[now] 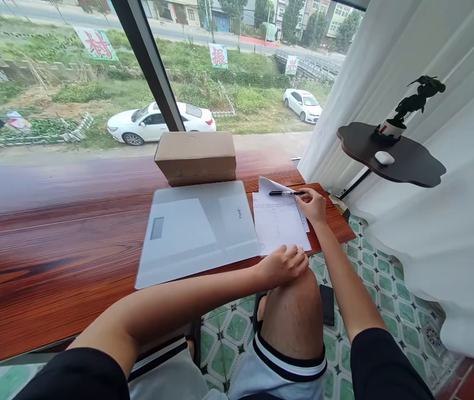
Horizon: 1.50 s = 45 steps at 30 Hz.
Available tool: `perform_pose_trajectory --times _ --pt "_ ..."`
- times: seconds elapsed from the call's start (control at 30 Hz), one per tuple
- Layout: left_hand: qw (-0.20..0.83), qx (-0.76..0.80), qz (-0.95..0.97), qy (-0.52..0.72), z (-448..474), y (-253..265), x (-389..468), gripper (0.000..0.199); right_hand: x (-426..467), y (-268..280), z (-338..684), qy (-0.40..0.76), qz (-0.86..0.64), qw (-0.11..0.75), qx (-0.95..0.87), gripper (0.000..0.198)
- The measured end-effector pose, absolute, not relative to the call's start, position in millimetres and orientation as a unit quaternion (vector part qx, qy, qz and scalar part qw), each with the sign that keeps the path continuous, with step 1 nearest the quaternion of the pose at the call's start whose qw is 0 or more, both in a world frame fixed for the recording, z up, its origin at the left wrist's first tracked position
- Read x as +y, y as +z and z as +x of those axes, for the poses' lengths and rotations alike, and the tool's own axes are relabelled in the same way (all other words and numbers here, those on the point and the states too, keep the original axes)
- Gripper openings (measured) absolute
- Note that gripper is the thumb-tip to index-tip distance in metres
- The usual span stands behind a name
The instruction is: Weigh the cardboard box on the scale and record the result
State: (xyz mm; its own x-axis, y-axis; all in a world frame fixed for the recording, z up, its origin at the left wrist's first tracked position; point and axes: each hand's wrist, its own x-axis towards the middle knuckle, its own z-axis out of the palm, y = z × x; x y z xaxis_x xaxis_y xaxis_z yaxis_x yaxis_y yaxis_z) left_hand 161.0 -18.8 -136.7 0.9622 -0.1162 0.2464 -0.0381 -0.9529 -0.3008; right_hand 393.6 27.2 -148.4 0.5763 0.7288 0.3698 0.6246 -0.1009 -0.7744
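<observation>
Fingers of the right hand closed around the end of a black pen, which lay level over the far part of a printed sheet of paper. A second, folded sheet showed just beyond it. The left hand rested with fingers curled, holding nothing, on the near edge of the printed sheet, at the rim of the wooden table. Beside the paper on the left lay a flat grey scale, with a cardboard box standing just behind it. A dark phone lay on the tiled floor near the person's knee.
</observation>
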Motion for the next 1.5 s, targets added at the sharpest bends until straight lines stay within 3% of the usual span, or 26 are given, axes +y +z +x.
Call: perform_pose_trajectory --times 0.8,1.17,1.27,1.5 --pt "0.187 0.048 -0.972 -0.134 149 -124 -17 0.036 28 -156 396 0.017 -0.739 0.441 -0.509 0.032" --pt "0.216 0.1 -0.938 -0.251 50 -95 14 0.032 25 -150 392 -0.017 -0.787 0.373 -0.491 0.037" --pt "0.206 0.022 -0.944 -0.257 0 -95 41 0.033 26 -151 392 -0.029 -0.803 0.332 -0.494 0.045" --pt "0.083 -0.428 -0.879 -0.196 -105 -106 78 0.036 30 -156 396 -0.038 -0.786 0.34 -0.515 0.047"
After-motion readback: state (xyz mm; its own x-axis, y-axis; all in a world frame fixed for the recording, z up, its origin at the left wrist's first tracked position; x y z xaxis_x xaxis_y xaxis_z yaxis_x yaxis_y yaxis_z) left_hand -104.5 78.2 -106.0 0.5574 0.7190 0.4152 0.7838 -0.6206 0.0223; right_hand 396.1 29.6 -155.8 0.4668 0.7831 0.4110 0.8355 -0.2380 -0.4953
